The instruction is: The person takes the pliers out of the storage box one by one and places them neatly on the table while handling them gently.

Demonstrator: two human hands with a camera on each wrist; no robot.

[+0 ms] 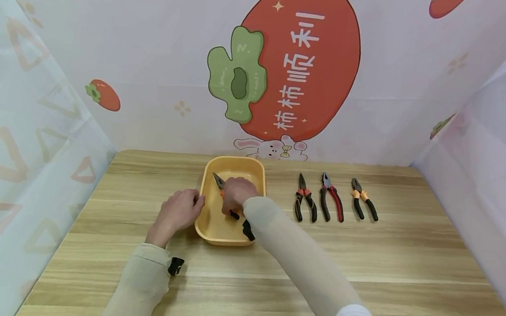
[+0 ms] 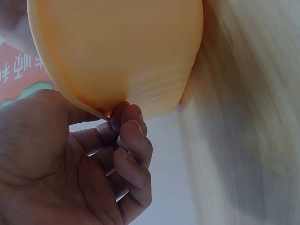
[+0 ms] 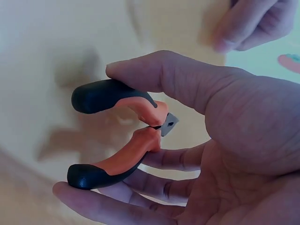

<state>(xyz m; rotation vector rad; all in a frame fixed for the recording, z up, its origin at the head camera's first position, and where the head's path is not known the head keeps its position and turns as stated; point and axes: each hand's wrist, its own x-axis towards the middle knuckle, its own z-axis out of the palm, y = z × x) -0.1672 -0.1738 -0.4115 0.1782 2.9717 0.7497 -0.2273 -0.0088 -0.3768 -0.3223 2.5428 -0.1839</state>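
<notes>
My left hand [image 1: 179, 211] pinches the left rim of a yellow plastic tray [image 1: 211, 231]; in the left wrist view the thumb and fingers close on its edge. Inside the tray, my right hand [image 1: 238, 192] holds long-nose pliers [image 1: 218, 180] with orange and black handles. In the right wrist view, the thumb presses one handle of these pliers [image 3: 126, 153] and the fingers lie along the other, with the handles spread apart. The nose points to the far left of the tray in the head view. Part of the pliers is hidden under the right hand.
Right of the tray lie long-nose pliers [image 1: 298, 204] with black and orange handles, red-and-black pliers [image 1: 336, 201], and pliers with yellow and black handles [image 1: 357, 194]. They rest on a wooden table [image 1: 243, 286]. A printed cloth wall [image 1: 168, 47] stands behind.
</notes>
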